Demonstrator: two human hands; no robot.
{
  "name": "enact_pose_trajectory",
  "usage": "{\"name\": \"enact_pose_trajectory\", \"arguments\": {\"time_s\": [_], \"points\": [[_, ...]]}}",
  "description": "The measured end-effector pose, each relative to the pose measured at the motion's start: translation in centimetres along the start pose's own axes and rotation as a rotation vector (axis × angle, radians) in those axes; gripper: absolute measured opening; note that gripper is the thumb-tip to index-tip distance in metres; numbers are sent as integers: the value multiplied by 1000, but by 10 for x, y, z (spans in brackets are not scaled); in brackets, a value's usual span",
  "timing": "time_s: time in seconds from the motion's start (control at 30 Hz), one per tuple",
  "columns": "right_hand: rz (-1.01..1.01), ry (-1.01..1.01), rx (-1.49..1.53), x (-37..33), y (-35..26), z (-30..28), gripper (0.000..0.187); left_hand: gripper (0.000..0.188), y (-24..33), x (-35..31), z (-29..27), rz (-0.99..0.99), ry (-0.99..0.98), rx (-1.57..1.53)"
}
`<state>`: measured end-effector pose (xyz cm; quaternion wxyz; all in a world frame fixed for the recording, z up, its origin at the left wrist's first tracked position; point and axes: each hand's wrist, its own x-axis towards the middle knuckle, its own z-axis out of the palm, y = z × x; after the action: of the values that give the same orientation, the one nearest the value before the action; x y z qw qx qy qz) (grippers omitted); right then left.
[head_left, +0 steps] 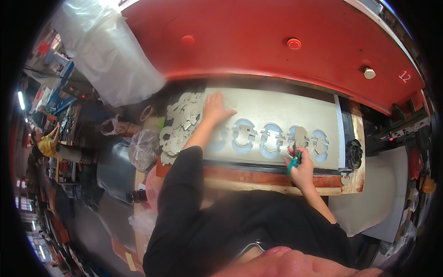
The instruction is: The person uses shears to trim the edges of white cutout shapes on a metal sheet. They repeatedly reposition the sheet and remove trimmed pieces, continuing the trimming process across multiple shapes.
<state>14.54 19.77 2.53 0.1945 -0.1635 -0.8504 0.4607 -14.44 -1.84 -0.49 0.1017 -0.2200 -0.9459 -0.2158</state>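
Observation:
A pale grey sheet point(272, 104) lies on the work board, with a row of shaped cutouts along its near side and bluish surface showing through them. My left hand point(215, 110) rests flat near the sheet's far left corner, fingers apart. At the near edge my right hand point(302, 170) is closed round a teal-handled hand tool point(294, 162); whether it is pliers or snips I cannot tell. Just beyond its fingers is a grey cut piece point(301, 134), over one of the cutouts. Beside my left forearm lies a heap of grey cut pieces point(177, 127).
A red machine point(240, 41) with buttons spans the far side. Right of the sheet sits a dark, ring-like shaped object point(354, 154). Clear plastic sheeting point(115, 60) hangs at the far left, a plastic bag point(143, 148) below it. Another person point(47, 144) stands far left.

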Motion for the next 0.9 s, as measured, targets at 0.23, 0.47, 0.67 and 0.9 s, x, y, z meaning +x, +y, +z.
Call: {"name": "enact_pose_trajectory", "arguments": {"time_s": [0.23, 0.47, 0.67, 0.9], "points": [[140, 83, 108, -18, 4, 2, 40, 74, 1, -2, -5, 27, -52, -115], [178, 227, 144, -14, 13, -9, 41, 57, -34, -15, -48, 180, 318, 82], [223, 387, 95, -4, 40, -57, 40, 57, -87, -51, -48, -189, 72, 157], [174, 273, 257, 15, 38, -45, 34, 39, -108, -67, -42, -321, 149, -123]]}}
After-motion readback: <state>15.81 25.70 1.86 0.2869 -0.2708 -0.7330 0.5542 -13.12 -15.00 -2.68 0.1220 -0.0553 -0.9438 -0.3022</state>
